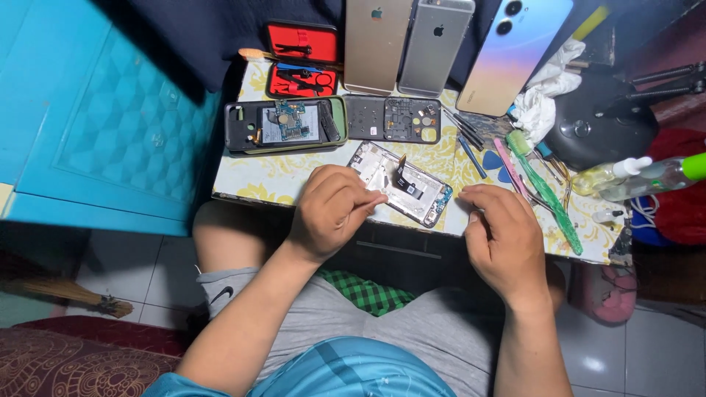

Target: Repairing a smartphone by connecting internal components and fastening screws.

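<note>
We see our left hand (331, 209) curled at the near edge of the desk (250, 184), its fingers bent in and the fingertips pressed onto the near left corner of the opened phone frame (401, 184). The frame lies flat and slantwise just inside that near edge, its inner side up, with a dark flex strip standing up from its middle. Whether the fingertips pinch some small part there we cannot tell.

Our right hand (504, 235) rests at the same edge, just right of the frame and apart from it, fingers loosely folded under, thumb tucked in; we cannot tell if anything lies inside it.

Between the two hands only the frame fills the strip of desk, and the bare patterned top shows left of our left hand as far as the desk's left corner. Farther back the room closes: a phone body in a green case (285, 125) and a dark inner cover plate (393, 119) lie side by side, and behind them a red tool pouch (301, 59) and three phones (434, 48) propped with their backs to us. To the right a green-handled tool (548, 195) lies slantwise close to our right hand, with picks and tweezers beside it, a white rag (548, 92), and clear bottles (640, 176) at the right edge.
</note>
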